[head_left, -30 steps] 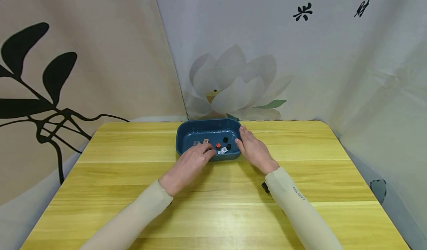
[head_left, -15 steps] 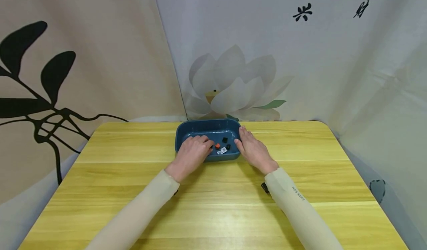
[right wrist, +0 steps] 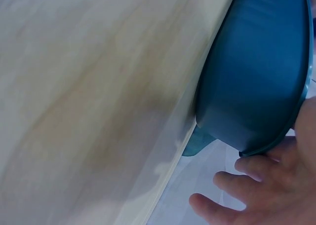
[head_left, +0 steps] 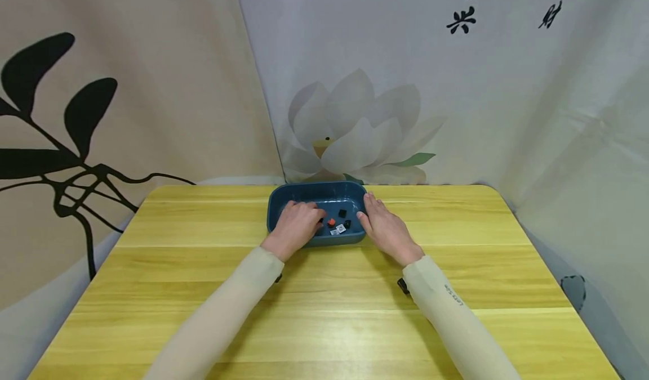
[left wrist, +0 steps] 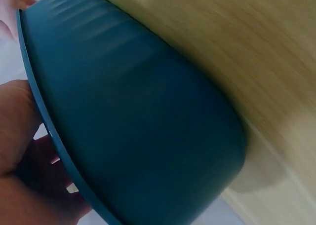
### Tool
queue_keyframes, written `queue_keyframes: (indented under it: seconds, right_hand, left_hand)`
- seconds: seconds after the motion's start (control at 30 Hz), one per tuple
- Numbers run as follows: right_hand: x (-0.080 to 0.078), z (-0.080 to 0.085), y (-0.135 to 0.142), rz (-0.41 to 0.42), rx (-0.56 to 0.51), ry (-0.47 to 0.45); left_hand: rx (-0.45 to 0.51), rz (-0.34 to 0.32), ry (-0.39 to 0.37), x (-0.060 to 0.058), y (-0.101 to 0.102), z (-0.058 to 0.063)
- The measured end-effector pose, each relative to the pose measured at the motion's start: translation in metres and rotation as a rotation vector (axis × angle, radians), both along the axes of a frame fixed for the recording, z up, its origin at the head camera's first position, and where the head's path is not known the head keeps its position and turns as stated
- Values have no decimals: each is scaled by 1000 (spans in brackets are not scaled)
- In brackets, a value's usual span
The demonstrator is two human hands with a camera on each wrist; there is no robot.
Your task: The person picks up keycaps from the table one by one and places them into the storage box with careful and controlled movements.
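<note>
A dark blue rectangular tray (head_left: 324,192) with rounded corners stands near the table's far edge. My left hand (head_left: 293,227) reaches over its near wall, with fingers bent down inside. The fingertips are hidden, so whether they hold anything cannot be seen. My right hand (head_left: 387,229) holds the tray's right end, thumb over the rim and fingers outside; in the right wrist view, several fingers stretch past the wall. Beside the left hand lie a small orange piece (head_left: 331,222), a black piece (head_left: 342,213), another black piece (head_left: 347,223) and white printed squares (head_left: 340,229).
The tray rests on a wooden table (head_left: 324,312), with light patterned cloth (head_left: 507,115) hanging behind it. The tray's near wall (head_left: 334,238) lies under the left wrist.
My left hand has moved left and farther into the tray, now covering the small printed squares seen there earlier. The right hand and tray have stayed in place.
</note>
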State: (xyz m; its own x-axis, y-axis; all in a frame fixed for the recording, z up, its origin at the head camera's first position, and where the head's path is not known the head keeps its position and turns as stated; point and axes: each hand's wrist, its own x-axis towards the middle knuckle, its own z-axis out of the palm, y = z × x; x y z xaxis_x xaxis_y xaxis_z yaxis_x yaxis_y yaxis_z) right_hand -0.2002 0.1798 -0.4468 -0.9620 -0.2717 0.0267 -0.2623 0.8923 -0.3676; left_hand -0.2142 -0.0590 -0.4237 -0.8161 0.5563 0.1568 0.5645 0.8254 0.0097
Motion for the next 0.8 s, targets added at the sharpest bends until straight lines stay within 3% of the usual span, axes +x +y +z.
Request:
queue_keyframes:
  seconds: [0.17,0.4,0.8]
  right_hand:
    - [0,0,-2,1,-1,0]
    - [0,0,-6,7,-6,-8]
    - [-1,-1,-5,14,-1,7]
  left_hand:
    - [-6,27,-63,-4,3,-1]
    - [-15,61,-91,-6,-1,-2]
    - [138,103,-4,0,-22,-2]
